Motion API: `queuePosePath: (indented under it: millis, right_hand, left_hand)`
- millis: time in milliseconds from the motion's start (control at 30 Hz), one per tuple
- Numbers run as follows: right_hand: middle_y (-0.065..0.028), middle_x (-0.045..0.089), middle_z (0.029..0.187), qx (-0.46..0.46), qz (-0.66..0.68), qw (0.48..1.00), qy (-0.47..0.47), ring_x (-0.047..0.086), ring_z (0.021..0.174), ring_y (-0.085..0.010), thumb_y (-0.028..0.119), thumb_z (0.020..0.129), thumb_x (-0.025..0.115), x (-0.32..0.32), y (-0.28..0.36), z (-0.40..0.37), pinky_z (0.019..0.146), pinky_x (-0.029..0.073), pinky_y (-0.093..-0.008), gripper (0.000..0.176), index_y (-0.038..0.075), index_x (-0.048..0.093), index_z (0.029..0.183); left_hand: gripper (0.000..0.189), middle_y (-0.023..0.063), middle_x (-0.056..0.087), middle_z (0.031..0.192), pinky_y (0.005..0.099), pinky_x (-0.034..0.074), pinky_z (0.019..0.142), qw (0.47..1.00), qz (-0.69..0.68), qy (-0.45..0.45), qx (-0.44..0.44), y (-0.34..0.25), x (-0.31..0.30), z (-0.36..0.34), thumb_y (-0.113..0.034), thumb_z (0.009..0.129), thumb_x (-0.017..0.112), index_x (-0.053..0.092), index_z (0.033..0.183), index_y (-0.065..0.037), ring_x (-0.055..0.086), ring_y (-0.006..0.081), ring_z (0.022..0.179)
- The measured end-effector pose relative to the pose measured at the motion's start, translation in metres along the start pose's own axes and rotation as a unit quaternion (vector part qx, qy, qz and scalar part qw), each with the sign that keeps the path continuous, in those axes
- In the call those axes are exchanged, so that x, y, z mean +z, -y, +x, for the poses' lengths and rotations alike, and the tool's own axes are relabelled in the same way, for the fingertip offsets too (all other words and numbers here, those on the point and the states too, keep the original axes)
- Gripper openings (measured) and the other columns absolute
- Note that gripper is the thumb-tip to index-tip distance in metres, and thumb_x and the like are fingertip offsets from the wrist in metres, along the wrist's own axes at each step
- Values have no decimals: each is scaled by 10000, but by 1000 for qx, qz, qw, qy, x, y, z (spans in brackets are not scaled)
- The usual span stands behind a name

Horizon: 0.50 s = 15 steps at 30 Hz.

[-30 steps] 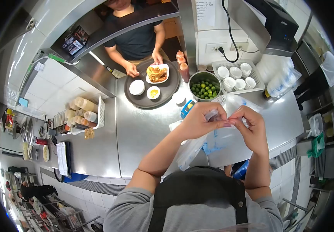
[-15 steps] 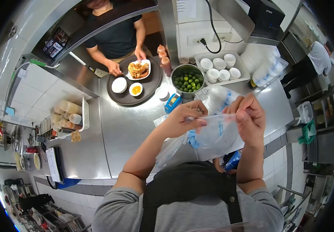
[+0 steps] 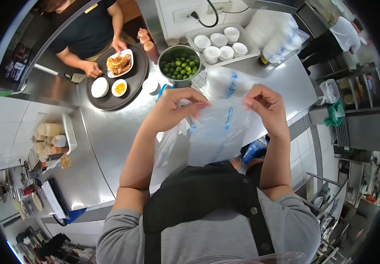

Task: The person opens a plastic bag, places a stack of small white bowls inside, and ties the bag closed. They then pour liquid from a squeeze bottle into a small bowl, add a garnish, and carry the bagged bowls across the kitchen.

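Left hand [image 3: 172, 108] and right hand [image 3: 267, 108] held plastic bag [image 3: 218, 132] above near edge of counter [image 3: 106, 136], each grip pinched closed on its upper edge; opening film called for light, even tension.

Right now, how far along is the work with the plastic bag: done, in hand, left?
Done: the clear bag looks unfolded. In hand: the left hand and right hand pinch its upper edge. Left: its mouth does not look clearly parted and nothing shows inside, so opening it probably remains.
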State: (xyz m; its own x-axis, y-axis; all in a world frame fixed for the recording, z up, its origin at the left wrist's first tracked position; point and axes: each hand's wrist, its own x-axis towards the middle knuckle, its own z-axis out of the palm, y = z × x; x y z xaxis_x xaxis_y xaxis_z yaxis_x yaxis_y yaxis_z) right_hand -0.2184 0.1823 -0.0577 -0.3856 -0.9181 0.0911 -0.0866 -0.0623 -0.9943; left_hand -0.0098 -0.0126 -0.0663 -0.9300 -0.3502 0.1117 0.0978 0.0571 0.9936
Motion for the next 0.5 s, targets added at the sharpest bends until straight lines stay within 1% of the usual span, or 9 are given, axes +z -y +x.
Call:
queuePosePath:
  millis: [100,133,200,233,300,333,367,433,500]
  right_hand:
    - [-18,613,842,-33,-42,996,-75,560,756,-71,-12,907,693,-4,1,11,652,460,-233,59,11,639,912]
    - [-20,613,850,-41,-54,993,-94,561,761,-74,-20,903,690,-3,0,14,651,458,-233,62,9,639,922]
    - [-24,615,868,-80,-124,970,-195,553,752,-85,-10,914,672,2,-6,25,655,459,-245,39,3,636,921]
    - [-27,615,878,-101,-156,952,-243,549,748,-90,-4,919,663,5,-10,31,657,459,-251,29,1,635,921]
    - [-25,611,850,-54,-242,930,-273,531,739,-101,26,933,651,7,-21,39,656,455,-262,35,2,635,913]
    - [-25,609,837,-35,-284,915,-285,521,734,-107,41,941,645,6,-28,44,655,452,-268,50,3,635,909]
    - [-24,606,822,-41,-291,913,-284,514,732,-111,57,946,644,3,-38,49,650,447,-271,69,5,635,901]
    - [-23,600,792,-50,-306,906,-289,499,729,-118,89,956,643,-4,-53,58,641,437,-279,108,10,635,884]
    - [-20,590,755,-2,-222,938,-266,486,710,-119,90,955,645,-9,-56,60,641,428,-277,108,18,636,875]
  left_hand:
    - [64,74,686,863,256,480,636,994,58,-58,72,4,10,17,-5,892,682,719,918,39,608,113,708]
    - [70,84,684,865,262,485,639,985,98,-97,106,4,13,26,-6,880,689,722,926,35,620,133,720]
    - [95,103,679,871,274,493,647,953,180,-178,169,5,18,50,-9,856,704,729,940,26,645,171,744]
    - [99,121,674,875,295,501,657,942,209,-209,158,8,24,61,-17,847,709,729,937,22,651,205,757]
    - [110,156,662,883,337,516,679,912,269,-278,140,23,36,83,-34,831,719,729,929,14,663,271,783]
    - [104,170,657,888,371,518,696,906,260,-306,136,37,42,91,-48,825,723,726,912,9,657,309,793]
    - [100,184,652,893,405,519,712,899,250,-333,133,47,46,96,-61,820,727,724,896,4,650,346,802]
    - [80,184,647,888,429,512,725,913,226,-328,86,46,49,101,-67,822,720,724,875,-7,646,360,813]
    - [65,176,640,891,440,507,730,924,207,-316,57,51,45,95,-66,828,710,718,870,-18,642,367,816]
